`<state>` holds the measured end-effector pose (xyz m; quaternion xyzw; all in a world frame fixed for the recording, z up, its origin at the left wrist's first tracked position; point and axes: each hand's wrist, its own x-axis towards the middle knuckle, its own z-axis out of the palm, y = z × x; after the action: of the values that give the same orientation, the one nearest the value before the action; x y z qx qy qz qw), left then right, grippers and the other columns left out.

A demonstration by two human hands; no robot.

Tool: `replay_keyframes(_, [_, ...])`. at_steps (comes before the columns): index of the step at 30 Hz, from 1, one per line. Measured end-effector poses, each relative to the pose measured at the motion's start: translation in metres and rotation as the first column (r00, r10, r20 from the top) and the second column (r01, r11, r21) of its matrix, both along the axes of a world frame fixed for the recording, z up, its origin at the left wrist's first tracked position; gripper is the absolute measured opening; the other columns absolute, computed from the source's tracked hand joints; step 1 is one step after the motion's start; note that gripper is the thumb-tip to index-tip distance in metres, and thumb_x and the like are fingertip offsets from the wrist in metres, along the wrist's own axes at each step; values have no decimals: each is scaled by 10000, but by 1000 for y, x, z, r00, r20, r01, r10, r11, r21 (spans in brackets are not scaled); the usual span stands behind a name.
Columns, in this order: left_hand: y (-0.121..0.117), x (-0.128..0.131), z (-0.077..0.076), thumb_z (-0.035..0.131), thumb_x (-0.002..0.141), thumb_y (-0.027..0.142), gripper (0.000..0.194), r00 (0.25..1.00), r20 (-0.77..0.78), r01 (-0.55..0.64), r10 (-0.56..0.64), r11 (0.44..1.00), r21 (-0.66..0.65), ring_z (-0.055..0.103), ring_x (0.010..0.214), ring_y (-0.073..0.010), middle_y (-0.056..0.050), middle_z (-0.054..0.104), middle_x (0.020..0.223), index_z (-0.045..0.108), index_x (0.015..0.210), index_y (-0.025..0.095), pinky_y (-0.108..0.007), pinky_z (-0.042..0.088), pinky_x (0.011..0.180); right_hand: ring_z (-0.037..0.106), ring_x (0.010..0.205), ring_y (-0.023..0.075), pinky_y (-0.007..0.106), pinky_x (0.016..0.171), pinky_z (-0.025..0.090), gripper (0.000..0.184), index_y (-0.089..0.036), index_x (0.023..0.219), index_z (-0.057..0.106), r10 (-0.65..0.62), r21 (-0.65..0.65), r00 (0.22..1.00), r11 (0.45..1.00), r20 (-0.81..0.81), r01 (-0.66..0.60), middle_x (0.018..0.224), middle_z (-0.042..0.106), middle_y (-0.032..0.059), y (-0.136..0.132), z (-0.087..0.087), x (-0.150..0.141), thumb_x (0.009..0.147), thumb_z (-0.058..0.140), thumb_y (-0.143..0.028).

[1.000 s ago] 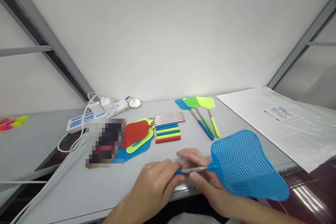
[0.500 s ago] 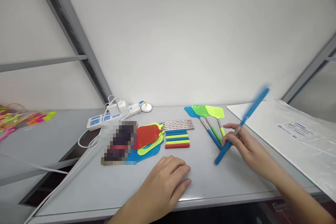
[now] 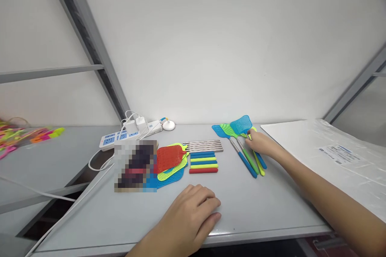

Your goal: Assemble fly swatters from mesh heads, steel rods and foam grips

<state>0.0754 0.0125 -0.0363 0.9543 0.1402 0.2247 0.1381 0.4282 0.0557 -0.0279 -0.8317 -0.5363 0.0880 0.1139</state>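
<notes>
The held swatter [image 3: 241, 124] has been lowered: half a second ago it was raised edge-on above the table [image 3: 241, 204], and now its blue head is laid over the far end of the row, with the yellow swatter [image 3: 260, 166] partly covered by it. It is gripped near the top of its shaft by the right hand [image 3: 259, 143], whose fingers are closed narrowly around it, at about one o'clock from the left hand [image 3: 196, 213]. The left hand is rested palm down on the table, fingers loosely bent and set close together, much as half a second ago; a second ago the swatter was held by both. On the white pack [image 3: 301, 140], at two o'clock, a pale label [image 3: 339, 154] is printed with a blue line and smaller text, too small to be read. The held swatter's head is perforated, translucent blue and squarish; its shaft is mostly hidden by the hand, and its blue grip is seen slanting out beyond the wrist, beside the yellow one. To its left are laid the green swatter [image 3: 229, 130] and the blue swatter [image 3: 219, 131], both with metal shafts. At twelve o'clock, metal rods [image 3: 205, 145] are lined up above coloured grips [image 3: 203, 162]; at eleven, a red head [image 3: 169, 158] is stacked on yellow and blue ones; at ten, a power strip [image 3: 114, 138] is placed.
</notes>
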Motion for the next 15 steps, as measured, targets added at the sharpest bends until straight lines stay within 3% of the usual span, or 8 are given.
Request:
replay_keyframes(3, [-1,6,2,515,941,203,128,999,-7,31,-31,999,10,581,821,-177,-36,656,956,614,1021,220,-314,459,727,627,983,205,417,851,532,363,-158,1214,579,-9,-10,1000,1000,14,9,1169,616,89,10,-2,2,952,570,-410])
replay_keyframes(10, [5,41,1,585,904,300,90,983,-62,184,-174,961,209,560,740,-163,-12,645,866,598,909,211,-303,400,611,634,942,203,395,822,527,367,-141,1200,583,13,3,1000,1000,11,-13,1106,638,92,8,-5,-5,950,568,-411])
replay_keyframes(13, [7,61,3,595,886,316,109,975,-137,193,-173,970,146,564,793,-181,-18,648,942,596,919,213,-319,448,659,642,916,221,322,765,470,382,-120,1190,594,33,35,999,999,-14,-32,1001,677,121,-2,0,-7,969,494,-415])
replay_keyframes(15, [8,75,3,571,897,309,167,976,-158,164,-150,984,75,575,923,-211,-53,634,1104,599,1026,207,-351,496,776,646,899,223,288,721,424,375,-135,1138,623,32,59,999,998,-38,-30,951,695,121,-9,4,-3,984,426,-415])
